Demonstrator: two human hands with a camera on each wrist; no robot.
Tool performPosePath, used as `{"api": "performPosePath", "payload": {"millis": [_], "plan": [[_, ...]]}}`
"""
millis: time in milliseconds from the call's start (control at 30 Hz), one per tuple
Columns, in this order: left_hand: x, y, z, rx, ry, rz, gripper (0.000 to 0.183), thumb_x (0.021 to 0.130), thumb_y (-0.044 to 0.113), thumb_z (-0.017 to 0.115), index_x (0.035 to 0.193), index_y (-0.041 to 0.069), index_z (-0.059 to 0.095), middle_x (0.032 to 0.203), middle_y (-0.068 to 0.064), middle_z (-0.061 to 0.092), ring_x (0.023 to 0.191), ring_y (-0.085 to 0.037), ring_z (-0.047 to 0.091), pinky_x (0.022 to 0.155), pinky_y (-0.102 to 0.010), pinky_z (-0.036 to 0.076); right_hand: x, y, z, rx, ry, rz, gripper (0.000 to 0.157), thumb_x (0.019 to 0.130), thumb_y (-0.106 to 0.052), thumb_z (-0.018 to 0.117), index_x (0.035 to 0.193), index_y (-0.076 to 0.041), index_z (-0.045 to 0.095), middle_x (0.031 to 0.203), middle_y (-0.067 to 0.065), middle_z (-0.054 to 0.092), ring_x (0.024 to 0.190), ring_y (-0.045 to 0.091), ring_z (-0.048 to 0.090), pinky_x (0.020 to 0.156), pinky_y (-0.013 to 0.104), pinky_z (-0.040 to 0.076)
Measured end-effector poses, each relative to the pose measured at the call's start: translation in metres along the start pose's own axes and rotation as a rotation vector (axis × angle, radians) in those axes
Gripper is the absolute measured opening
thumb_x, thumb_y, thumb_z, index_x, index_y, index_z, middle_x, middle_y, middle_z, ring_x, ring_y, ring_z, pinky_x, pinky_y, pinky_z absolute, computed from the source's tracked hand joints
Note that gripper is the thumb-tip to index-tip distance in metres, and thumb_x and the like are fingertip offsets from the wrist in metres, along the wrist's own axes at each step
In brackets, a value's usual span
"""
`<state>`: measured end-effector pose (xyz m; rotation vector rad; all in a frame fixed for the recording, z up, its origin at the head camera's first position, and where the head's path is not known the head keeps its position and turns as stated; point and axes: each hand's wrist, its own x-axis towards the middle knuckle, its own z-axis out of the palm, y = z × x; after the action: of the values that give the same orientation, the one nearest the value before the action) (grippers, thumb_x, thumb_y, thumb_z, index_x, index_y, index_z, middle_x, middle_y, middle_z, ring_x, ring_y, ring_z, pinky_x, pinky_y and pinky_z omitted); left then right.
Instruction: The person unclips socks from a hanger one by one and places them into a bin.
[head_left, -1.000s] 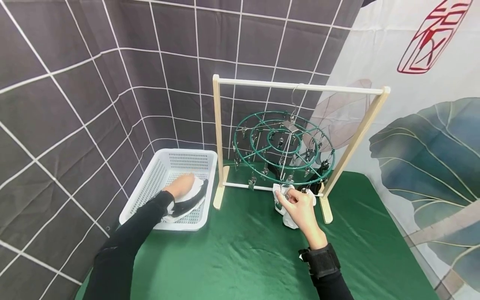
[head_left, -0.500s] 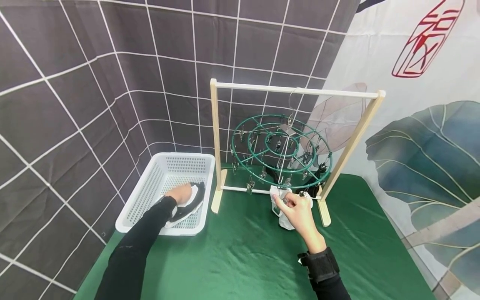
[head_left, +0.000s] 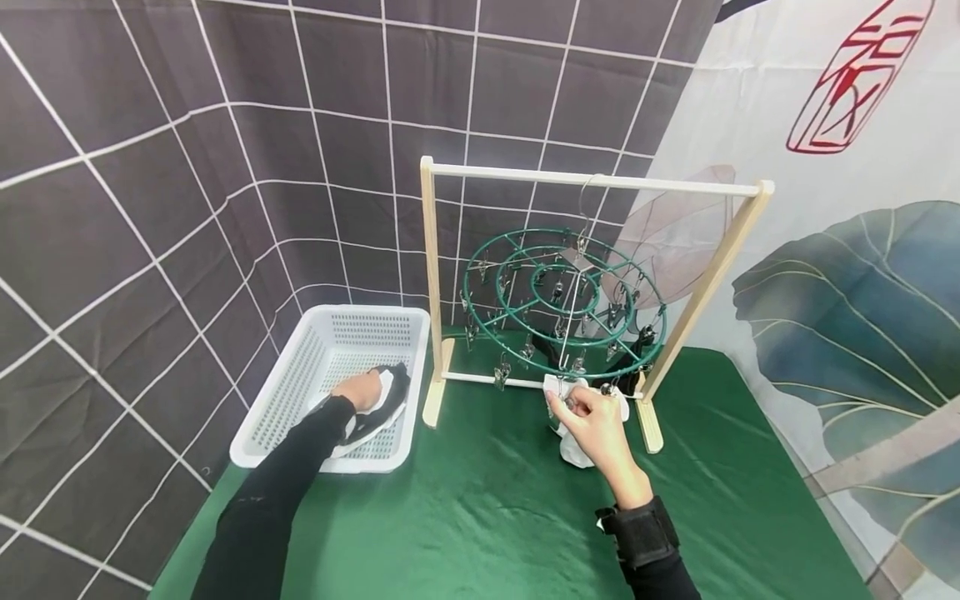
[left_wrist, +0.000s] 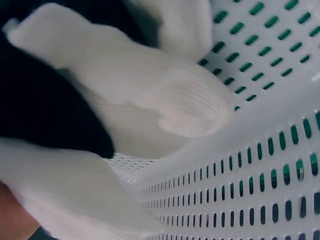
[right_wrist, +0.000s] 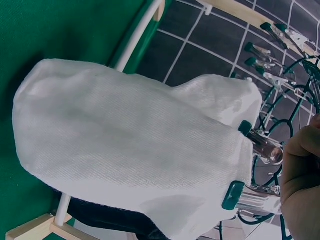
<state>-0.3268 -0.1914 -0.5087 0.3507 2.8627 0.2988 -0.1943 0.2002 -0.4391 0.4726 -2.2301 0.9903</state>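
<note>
My left hand (head_left: pixel 358 390) reaches into the white basket (head_left: pixel 258 421) among black and white socks (head_left: pixel 390 408); its fingers are hidden. In the left wrist view, a white sock (left_wrist: pixel 75 192) lies against the hand at the lower left, with another white sock (left_wrist: pixel 150 90) and dark cloth (left_wrist: pixel 45 110) above it. My right hand (head_left: pixel 600 425) pinches a metal clip at the near edge of the round green hanger (head_left: pixel 480 321). A white sock (right_wrist: pixel 125 130) hangs beside this hand, gripped at its cuff by two green-tipped clips (right_wrist: pixel 237 195).
A wooden stand (head_left: pixel 431 275) with a white top bar (head_left: pixel 517 175) carries the hanger. Several free clips (head_left: pixel 501 372) dangle from its rings. Dark cloth (head_left: pixel 630 358) hangs at the right. The green cloth (head_left: pixel 480 517) covers the table.
The left hand stays in the basket, where the socks beside it have shifted and show more of the dark one. The right hand stays at the clip; the view has tilted slightly.
</note>
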Motion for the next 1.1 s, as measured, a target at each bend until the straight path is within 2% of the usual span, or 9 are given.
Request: {"api": "performPosePath", "payload": {"millis": [167,333,433,533,700,800,867,967,1100], "plan": [[0.002,0.011,-0.009,0.08,0.054,0.059,0.028,0.091,0.005,0.039,0.102,-0.008,0.061,0.096,-0.023,0.065,0.09,-0.036,0.063,0.086,-0.047,0.049,0.001,0.0,0.001,-0.004,0.001,-0.001,0.051,0.082,-0.015,0.074,0.054,-0.014,0.031,0.055,-0.014,0.02,0.047,0.002,0.02,0.046,0.02,0.018],[-0.004,0.029,-0.027,0.077,0.166,0.094,0.019,0.091,0.004,0.047,0.094,-0.002,0.065,0.077,-0.012,0.061,0.069,-0.024,0.057,0.069,-0.039,0.051,0.002,0.001,0.002,-0.007,0.001,0.013,0.051,0.083,-0.016,0.073,0.055,-0.013,0.03,0.055,-0.014,0.02,0.048,0.002,0.019,0.047,0.019,0.017],[-0.007,0.041,-0.036,0.06,0.296,0.126,0.016,0.09,0.004,0.049,0.089,0.001,0.065,0.07,-0.009,0.058,0.061,-0.02,0.054,0.057,-0.033,0.049,0.002,0.001,0.003,-0.012,0.003,0.007,0.051,0.083,-0.015,0.073,0.055,-0.013,0.03,0.055,-0.013,0.02,0.047,0.002,0.018,0.046,0.02,0.017],[-0.008,0.06,-0.044,0.035,0.522,0.203,0.015,0.091,0.006,0.05,0.089,0.002,0.064,0.071,-0.009,0.059,0.06,-0.02,0.055,0.053,-0.031,0.048,0.002,0.001,0.004,-0.011,0.007,0.004,0.05,0.082,-0.015,0.073,0.055,-0.013,0.031,0.054,-0.013,0.02,0.047,0.001,0.019,0.045,0.02,0.017],[-0.012,0.096,-0.048,-0.116,1.03,0.542,0.011,0.088,0.0,0.049,0.09,-0.002,0.059,0.079,-0.013,0.057,0.07,-0.027,0.055,0.066,-0.037,0.049,0.0,0.003,0.007,-0.009,0.002,0.008,0.05,0.082,-0.015,0.074,0.055,-0.014,0.031,0.054,-0.014,0.02,0.047,0.001,0.019,0.046,0.02,0.017],[-0.017,0.122,-0.051,-0.157,1.232,0.802,0.016,0.083,-0.004,0.049,0.094,-0.005,0.06,0.087,-0.017,0.061,0.081,-0.033,0.059,0.079,-0.042,0.05,0.001,0.003,0.007,-0.011,0.005,0.001,0.05,0.081,-0.015,0.074,0.055,-0.014,0.032,0.054,-0.014,0.02,0.047,0.002,0.02,0.046,0.02,0.018],[-0.021,0.142,-0.055,-0.131,1.289,0.946,0.021,0.082,-0.003,0.048,0.097,-0.007,0.061,0.093,-0.019,0.063,0.089,-0.033,0.061,0.087,-0.041,0.049,0.001,0.004,0.007,-0.01,0.009,-0.004,0.05,0.081,-0.015,0.074,0.055,-0.015,0.032,0.054,-0.014,0.021,0.046,0.002,0.021,0.046,0.02,0.018],[-0.028,0.173,-0.06,-0.035,1.279,1.108,0.025,0.083,0.001,0.047,0.103,-0.007,0.06,0.098,-0.019,0.063,0.093,-0.032,0.061,0.093,-0.038,0.048,0.002,0.003,0.008,0.002,0.017,-0.012,0.05,0.08,-0.014,0.075,0.054,-0.015,0.032,0.052,-0.014,0.022,0.045,0.003,0.022,0.045,0.02,0.018],[-0.032,0.208,-0.055,0.097,1.203,1.177,0.028,0.087,0.007,0.048,0.108,-0.006,0.06,0.103,-0.016,0.063,0.097,-0.028,0.06,0.097,-0.035,0.045,0.003,0.001,0.009,0.022,0.018,-0.039,0.049,0.079,-0.012,0.076,0.055,-0.015,0.033,0.051,-0.013,0.023,0.044,0.001,0.023,0.044,0.019,0.019]]}}
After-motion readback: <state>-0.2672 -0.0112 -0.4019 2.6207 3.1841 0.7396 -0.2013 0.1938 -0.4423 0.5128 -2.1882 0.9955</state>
